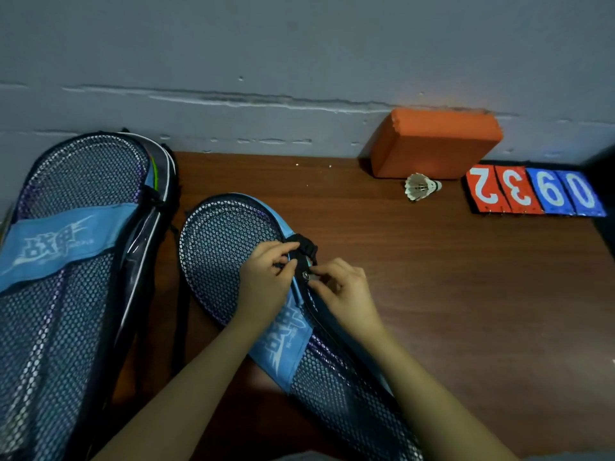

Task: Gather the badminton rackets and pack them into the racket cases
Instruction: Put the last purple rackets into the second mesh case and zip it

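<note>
Near centre on desk point(432, 277): mesh racket case point(219, 254), soft, light, limp; racket frame inside gives only stiffness. Left hand point(266, 281) fingers clamped on case edge by black strap point(304, 246); right hand point(342, 287) fingers pinched on small zipper pull point(307, 276), slippery, best held at tab. Left: second case point(66, 261). Far right: shuttlecock point(421, 187), orange block point(436, 143), score cards point(535, 191).

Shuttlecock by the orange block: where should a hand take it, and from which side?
Judging by its pose, pinch the shuttlecock at its rounded white cork end, which points right toward the score cards. It lies on its side with the feather skirt flaring left, so coming from above or the open near side avoids the orange block behind it and spares the feathers.
</note>
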The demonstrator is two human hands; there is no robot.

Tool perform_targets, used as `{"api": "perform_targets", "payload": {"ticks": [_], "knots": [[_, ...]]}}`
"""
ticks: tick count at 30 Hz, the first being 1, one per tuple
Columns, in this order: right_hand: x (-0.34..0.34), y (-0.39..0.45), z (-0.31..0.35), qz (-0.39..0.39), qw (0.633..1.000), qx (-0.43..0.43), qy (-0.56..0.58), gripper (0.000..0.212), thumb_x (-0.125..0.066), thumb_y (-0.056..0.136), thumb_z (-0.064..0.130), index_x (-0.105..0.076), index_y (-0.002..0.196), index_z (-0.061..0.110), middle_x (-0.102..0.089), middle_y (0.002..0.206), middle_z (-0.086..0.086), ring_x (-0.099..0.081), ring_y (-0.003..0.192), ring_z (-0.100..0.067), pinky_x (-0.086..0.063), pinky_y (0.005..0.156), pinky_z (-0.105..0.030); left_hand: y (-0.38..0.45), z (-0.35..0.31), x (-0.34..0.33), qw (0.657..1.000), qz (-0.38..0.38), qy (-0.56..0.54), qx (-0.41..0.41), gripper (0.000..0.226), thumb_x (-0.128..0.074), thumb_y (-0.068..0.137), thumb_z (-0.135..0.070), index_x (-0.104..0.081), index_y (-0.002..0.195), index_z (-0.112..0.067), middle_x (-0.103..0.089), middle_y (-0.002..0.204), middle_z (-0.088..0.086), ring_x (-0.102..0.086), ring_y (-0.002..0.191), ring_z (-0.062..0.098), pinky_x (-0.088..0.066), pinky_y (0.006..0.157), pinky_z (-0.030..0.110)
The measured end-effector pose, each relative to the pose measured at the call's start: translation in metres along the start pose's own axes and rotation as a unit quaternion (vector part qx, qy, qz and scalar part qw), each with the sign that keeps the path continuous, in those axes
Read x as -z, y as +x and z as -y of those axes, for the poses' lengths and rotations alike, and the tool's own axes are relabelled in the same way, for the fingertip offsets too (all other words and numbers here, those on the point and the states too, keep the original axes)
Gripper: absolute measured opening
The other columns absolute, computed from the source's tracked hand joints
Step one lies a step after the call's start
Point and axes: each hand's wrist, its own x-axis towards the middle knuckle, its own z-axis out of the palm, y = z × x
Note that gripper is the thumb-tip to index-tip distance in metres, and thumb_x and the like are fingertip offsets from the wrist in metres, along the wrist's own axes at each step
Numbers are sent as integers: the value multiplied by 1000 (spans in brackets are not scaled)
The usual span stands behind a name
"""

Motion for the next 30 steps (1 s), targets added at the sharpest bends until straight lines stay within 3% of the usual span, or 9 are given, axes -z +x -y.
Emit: {"api": "perform_targets", "payload": {"ticks": [3,7,10,17,20,23,26,28,30], "knots": [[5,-4,3,-8,997,58,-52,11,-64,83,24,-69,90,17,-56,78,16,-44,68,4,-39,76,-34,-4,0,3,1000,-1,-6,-23,25,-64,82,0,-68,104,-12,-55,100,-4,-57,80,1,-43,69,3],[7,-6,6,-47,974,164,-149,22,-52,87,25,-70,96,16,-68,84,5,-58,74,-12,-35,76,-31,-5,5,6,998,0,-4,-55,25,-65,82,0,-68,104,-10,-56,101,0,-59,79,7,-44,70,5],[6,-4,11,-52,965,195,-165,21,-52,88,23,-70,96,15,-66,85,3,-54,76,-12,-33,77,-31,-4,9,8,997,3,-10,-73,24,-64,83,-1,-68,106,-9,-57,100,1,-59,78,8,-43,68,6],[4,-9,-1,-14,987,82,-136,13,-64,83,17,-70,94,19,-63,82,8,-53,77,-7,-32,77,-32,30,17,2,998,28,-9,-55,27,-60,86,-1,-65,112,-7,-53,96,-2,-53,77,12,-44,72,10],[9,-22,-10,12,991,29,-129,10,-64,83,19,-71,90,20,-65,85,9,-59,81,-11,-32,80,-31,47,22,3,998,35,15,-56,28,-59,87,-3,-64,114,-7,-54,100,0,-54,82,12,-49,81,21],[20,-37,-20,33,994,-9,-100,14,-62,83,23,-73,90,19,-67,88,11,-61,84,-7,-42,81,-34,55,26,7,997,40,43,-57,29,-56,90,-5,-61,118,-7,-53,105,4,-55,82,18,-50,81,32],[31,-47,-24,33,997,-42,-62,10,-66,84,15,-74,88,13,-69,87,5,-63,80,-8,-52,75,-34,56,26,6,993,58,85,-57,31,-53,92,-12,-58,123,-10,-51,108,3,-55,81,21,-49,81,39],[33,-47,-24,25,997,-58,-42,9,-66,84,10,-74,88,11,-69,86,2,-62,80,-6,-52,74,-28,54,28,4,982,75,157,-73,34,-54,92,-19,-55,125,-11,-49,115,6,-54,91,23,-48,83,44],[33,-45,-25,22,997,-56,-40,10,-66,83,7,-75,88,12,-67,84,4,-60,76,-3,-49,71,-23,46,31,0,954,105,256,-119,38,-54,92,-26,-53,128,-15,-42,130,13,-41,117,30,-39,97,48]]}}
